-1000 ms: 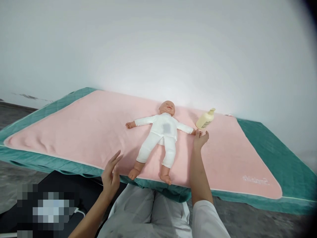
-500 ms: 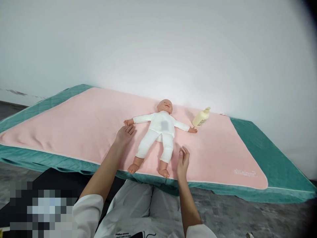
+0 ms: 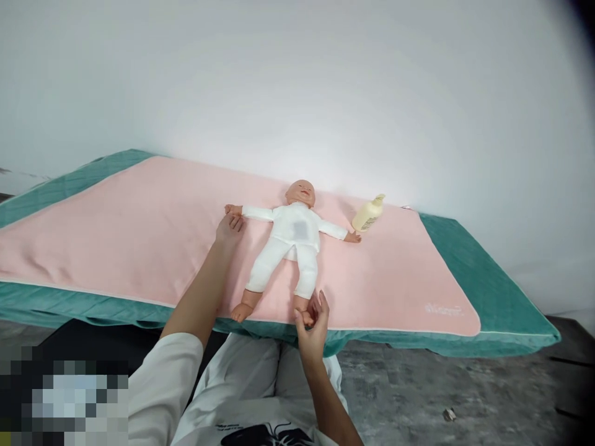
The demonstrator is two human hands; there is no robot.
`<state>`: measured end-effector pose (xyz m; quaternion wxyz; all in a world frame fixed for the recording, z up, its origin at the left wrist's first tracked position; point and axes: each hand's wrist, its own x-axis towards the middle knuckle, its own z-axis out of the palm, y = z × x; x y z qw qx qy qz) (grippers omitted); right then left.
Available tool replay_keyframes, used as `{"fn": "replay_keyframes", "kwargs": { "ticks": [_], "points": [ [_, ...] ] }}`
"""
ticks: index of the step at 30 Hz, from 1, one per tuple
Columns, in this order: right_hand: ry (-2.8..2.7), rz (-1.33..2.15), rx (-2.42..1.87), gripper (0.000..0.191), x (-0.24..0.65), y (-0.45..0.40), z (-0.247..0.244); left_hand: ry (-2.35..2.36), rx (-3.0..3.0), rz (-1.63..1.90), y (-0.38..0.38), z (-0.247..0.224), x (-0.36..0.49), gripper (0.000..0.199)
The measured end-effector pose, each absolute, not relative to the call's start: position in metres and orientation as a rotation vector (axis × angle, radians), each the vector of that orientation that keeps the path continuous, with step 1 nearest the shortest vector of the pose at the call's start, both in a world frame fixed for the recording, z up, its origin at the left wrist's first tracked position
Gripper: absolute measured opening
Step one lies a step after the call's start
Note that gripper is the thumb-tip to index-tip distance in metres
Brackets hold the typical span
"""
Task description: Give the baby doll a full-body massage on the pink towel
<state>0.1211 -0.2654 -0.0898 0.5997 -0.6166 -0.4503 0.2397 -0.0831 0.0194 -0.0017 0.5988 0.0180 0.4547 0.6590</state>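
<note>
We have both hands at the doll point(image 3: 294, 244) now, which lies face up with arms and legs spread in the middle of the pink mat point(image 3: 153, 223). Our right hand point(image 3: 313, 325) shows the clearest change: half a second ago it hung beside the lower leg, and a second ago it was up by the bottle point(image 3: 367, 215); now it is at the bare foot point(image 3: 304, 310) on the right of the view. We curve its fingers and thumb about that foot, thumb on one side and fingers on the other, though we cannot tell how firmly they press.

Our left hand point(image 3: 229, 229) was over the near edge of the mat a second ago; half a second ago it had reached the doll's hand point(image 3: 233, 210) on the left of the view, and it is there now, just below the wrist. Its fingers are partly bent, and we cannot tell whether they grip.

The doll keeps its pose, and the pale yellow bottle remains just beyond its other hand point(image 3: 353, 238). Our whole view has shifted, so mat and teal cover point(image 3: 483, 279) sit farther left, with more grey floor point(image 3: 395, 384) showing.
</note>
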Motion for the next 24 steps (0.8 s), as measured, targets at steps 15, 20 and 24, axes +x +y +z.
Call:
{"fn": "replay_keyframes", "kwargs": {
  "ticks": [15,20,24],
  "points": [
    [-0.992,0.519,-1.539,0.053,0.157,-0.277,-0.064,0.988,0.199,1.618,0.041,-0.017,-0.086,0.007],
    [-1.042,0.401,-1.559,0.046,0.175,-0.279,-0.066,0.942,0.215,1.629,0.045,-0.025,-0.088,0.006],
    [-1.144,0.273,-1.591,0.043,0.177,-0.279,-0.071,0.934,0.216,1.640,0.045,-0.028,-0.089,0.006]
  ]
}}
